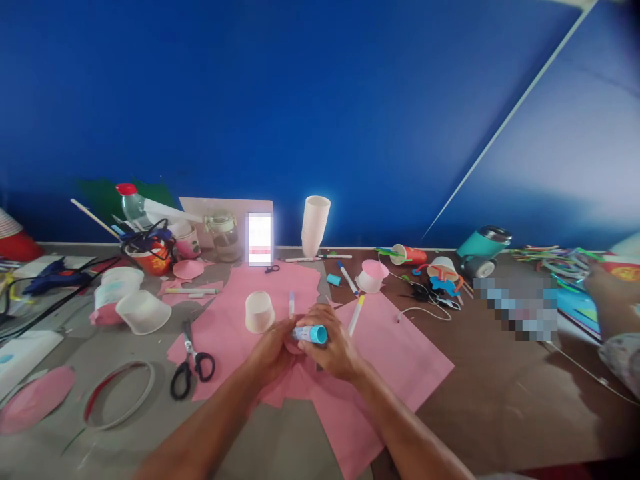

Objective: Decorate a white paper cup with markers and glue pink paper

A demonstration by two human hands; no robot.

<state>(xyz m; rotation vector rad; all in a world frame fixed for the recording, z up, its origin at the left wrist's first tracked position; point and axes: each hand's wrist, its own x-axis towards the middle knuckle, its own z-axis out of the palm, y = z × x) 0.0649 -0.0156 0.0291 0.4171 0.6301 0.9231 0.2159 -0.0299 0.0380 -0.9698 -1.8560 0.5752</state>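
Both of my hands meet over the pink paper sheets (400, 353) at the middle of the table. My right hand (335, 347) grips a glue stick (310, 334) with a light blue body, lying sideways. My left hand (273, 350) touches the glue stick's left end and presses on a small pink paper piece; whether it grips anything is hidden. An upturned white paper cup (259, 311) stands just beyond my left hand. A white marker (357, 315) lies past my right hand.
Black scissors (191, 365) lie left of my hands, with a cut ring (119, 393) further left. A stack of cups (315, 225), a lit phone (259, 238), jars and tools line the back. Another person's arm (613, 293) is at the right edge.
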